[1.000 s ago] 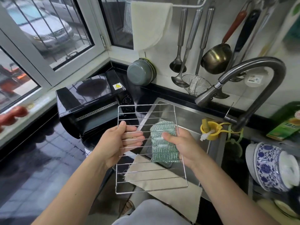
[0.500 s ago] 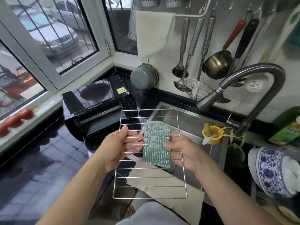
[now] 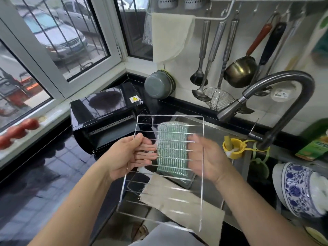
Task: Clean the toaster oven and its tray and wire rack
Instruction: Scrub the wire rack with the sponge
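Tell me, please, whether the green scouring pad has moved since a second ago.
Yes. The green scouring pad has slid away from the person, toward the far edge of the wire rack, and sits higher relative to the yellow holder by the sink.

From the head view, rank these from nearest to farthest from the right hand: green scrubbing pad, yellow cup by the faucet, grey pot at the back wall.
1. Green scrubbing pad: held against the wire rack by the right hand.
2. Yellow cup: just to its right, at the sink edge.
3. Grey pot: far back, against the wall.

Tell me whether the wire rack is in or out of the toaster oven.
Out. The left hand holds the rack over the sink, beside the oven.
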